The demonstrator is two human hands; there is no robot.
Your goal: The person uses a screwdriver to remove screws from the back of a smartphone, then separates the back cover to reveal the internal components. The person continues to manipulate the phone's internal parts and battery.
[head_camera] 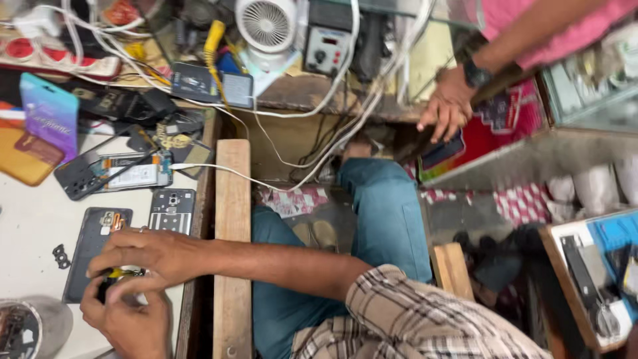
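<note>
Both hands meet at the lower left over a white work table [33,219]. My left hand [126,319] comes up from the bottom edge and grips a small dark part [106,287]. My right hand [153,256], on a bare forearm below a plaid sleeve, pinches a small yellow and black tool [123,272] against that part. A dark grey phone back cover [90,249] lies flat just under my hands. Beside it sits a grey phone frame [171,211], and farther up lies an opened phone [113,174] with its insides showing.
A wooden plank [232,219] edges the table. Behind it are a purple phone case [48,113], tangled white cables [219,169], a white fan [266,26] and a soldering station [325,46]. Another person's hand [446,110], wearing a watch, rests on a counter at upper right.
</note>
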